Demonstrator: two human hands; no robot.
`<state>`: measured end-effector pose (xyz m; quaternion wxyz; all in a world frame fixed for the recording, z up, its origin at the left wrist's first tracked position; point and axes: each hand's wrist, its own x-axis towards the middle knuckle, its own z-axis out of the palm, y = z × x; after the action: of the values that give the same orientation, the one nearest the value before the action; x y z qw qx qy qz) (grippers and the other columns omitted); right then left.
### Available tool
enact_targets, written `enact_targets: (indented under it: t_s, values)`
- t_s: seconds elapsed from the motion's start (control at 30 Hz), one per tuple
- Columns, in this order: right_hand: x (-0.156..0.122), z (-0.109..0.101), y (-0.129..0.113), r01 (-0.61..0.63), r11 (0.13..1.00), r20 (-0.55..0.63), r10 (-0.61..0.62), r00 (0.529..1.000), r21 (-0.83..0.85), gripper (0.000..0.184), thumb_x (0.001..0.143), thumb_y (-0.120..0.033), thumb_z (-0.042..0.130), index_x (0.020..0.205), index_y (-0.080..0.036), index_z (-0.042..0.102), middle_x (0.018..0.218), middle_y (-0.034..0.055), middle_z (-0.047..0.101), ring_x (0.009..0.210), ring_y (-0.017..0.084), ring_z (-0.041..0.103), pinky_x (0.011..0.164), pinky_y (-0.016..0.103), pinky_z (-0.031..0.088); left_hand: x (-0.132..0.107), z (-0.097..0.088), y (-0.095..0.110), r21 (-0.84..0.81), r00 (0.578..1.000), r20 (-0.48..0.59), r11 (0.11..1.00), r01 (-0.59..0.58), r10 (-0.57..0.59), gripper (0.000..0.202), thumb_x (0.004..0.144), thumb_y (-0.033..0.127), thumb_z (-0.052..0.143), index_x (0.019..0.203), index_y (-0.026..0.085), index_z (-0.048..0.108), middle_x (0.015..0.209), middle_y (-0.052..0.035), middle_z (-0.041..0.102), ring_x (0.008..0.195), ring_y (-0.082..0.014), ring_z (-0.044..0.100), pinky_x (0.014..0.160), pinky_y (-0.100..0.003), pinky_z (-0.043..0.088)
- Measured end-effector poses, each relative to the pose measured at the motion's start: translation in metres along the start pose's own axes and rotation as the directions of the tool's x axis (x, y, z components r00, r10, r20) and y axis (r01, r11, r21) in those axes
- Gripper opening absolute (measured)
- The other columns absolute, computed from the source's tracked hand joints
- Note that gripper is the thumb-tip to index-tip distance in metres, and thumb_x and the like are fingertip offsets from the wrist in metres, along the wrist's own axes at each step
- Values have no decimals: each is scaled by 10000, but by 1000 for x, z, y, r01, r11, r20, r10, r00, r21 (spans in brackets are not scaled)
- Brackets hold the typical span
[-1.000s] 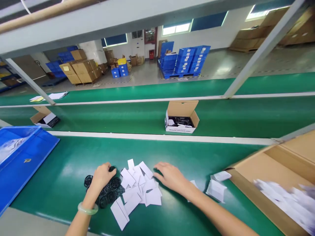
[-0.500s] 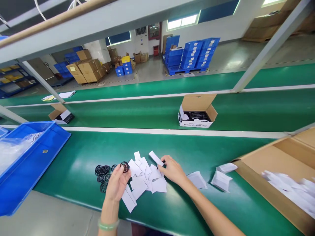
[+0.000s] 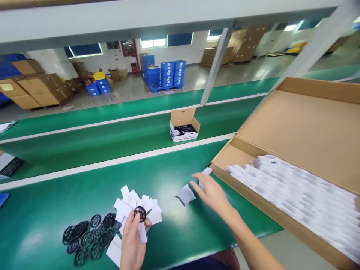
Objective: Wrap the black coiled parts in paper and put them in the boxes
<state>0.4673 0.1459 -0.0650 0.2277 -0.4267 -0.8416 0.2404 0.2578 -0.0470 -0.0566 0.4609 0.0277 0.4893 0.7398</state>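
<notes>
My left hand (image 3: 134, 236) pinches a round black spoked disc (image 3: 140, 213) and a small white card (image 3: 143, 232). Behind it a loose heap of white cards (image 3: 154, 216) is spread on the green bench. To its left lie several similar black discs (image 3: 95, 251), partly overlapping. My right hand (image 3: 209, 189) has its fingers apart, with nothing seen in them. It hovers over a folded white packet (image 3: 207, 171), which it partly covers. A second white packet (image 3: 186, 195) rests just left of this hand.
A large open carton (image 3: 253, 191) filled with white folded pieces (image 3: 292, 198) takes up the right side. On the conveyor beyond the ledge stands a small open box (image 3: 184, 137) with black contents. Another box (image 3: 9, 165) shows at the left edge. A slanted metal post (image 3: 216, 67) rises behind.
The view has swung right. My right hand has left the card heap and moved to the packets by the carton. A white card is now in my left hand with the disc.
</notes>
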Motion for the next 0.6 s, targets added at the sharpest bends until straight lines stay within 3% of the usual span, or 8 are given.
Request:
enact_targets:
  t_s: [0.1, 0.23, 0.3, 0.37, 0.47, 0.53, 0.6]
  values:
    - [7, -10, 52, -107, 933, -28, 104, 994, -344, 374, 884, -153, 410, 1232, -142, 548, 1270, 168, 490, 1037, 345, 514, 921, 482, 424, -5, 5, 0, 105, 1000, 20, 994, -12, 10, 328, 677, 444, 805, 839, 200, 655, 713, 8, 570, 623, -133, 538, 615, -243, 485]
    - [13, 1, 75, -127, 911, -8, 135, 991, -393, 384, 892, -87, 403, 1246, -141, 542, 1219, 169, 490, 1015, 311, 522, 928, 427, 430, -6, 14, -8, 176, 999, 47, 984, -17, 9, 368, 654, 484, 807, 849, 202, 674, 644, 5, 578, 599, -142, 539, 611, -245, 456]
    - [12, 13, 68, -125, 942, -26, 124, 992, -310, 298, 919, -140, 440, 1190, -128, 564, 1083, 156, 526, 958, 296, 535, 894, 401, 449, -3, 14, -13, 197, 998, 67, 980, -26, 12, 394, 639, 497, 812, 865, 204, 677, 607, 5, 574, 577, -145, 541, 592, -247, 441]
    - [9, 25, 57, -101, 975, -41, 95, 995, -198, 239, 916, -184, 487, 1129, -134, 580, 1003, 134, 538, 930, 293, 531, 867, 395, 460, 1, 14, -18, 218, 997, 81, 976, -24, 7, 480, 642, 506, 808, 995, 212, 668, 582, 12, 560, 539, -142, 532, 548, -245, 417]
    - [4, 41, 41, -78, 997, -129, 78, 989, 11, 220, 908, -210, 486, 1107, -169, 571, 1062, 122, 543, 972, 290, 515, 882, 404, 447, 6, 12, -21, 238, 994, 105, 971, 8, -34, 688, 651, 503, 805, 1244, 261, 555, 582, 26, 560, 486, -129, 510, 504, -239, 386]
    - [3, 48, 35, -72, 970, -175, 115, 978, 231, 235, 923, -263, 462, 1131, -192, 546, 1081, 103, 558, 967, 280, 529, 857, 394, 454, 8, 8, -22, 247, 988, 140, 968, 33, -69, 700, 651, 498, 807, 1263, 287, 542, 549, 30, 549, 471, -132, 504, 502, -246, 391]
    - [4, 49, 32, -69, 861, -169, 177, 970, 504, 266, 931, -358, 463, 1138, -206, 530, 1004, 70, 585, 878, 266, 561, 759, 362, 475, 11, 1, -22, 271, 979, 175, 961, 51, -101, 583, 668, 509, 791, 1175, 282, 613, 491, 29, 508, 456, -146, 497, 493, -268, 406]
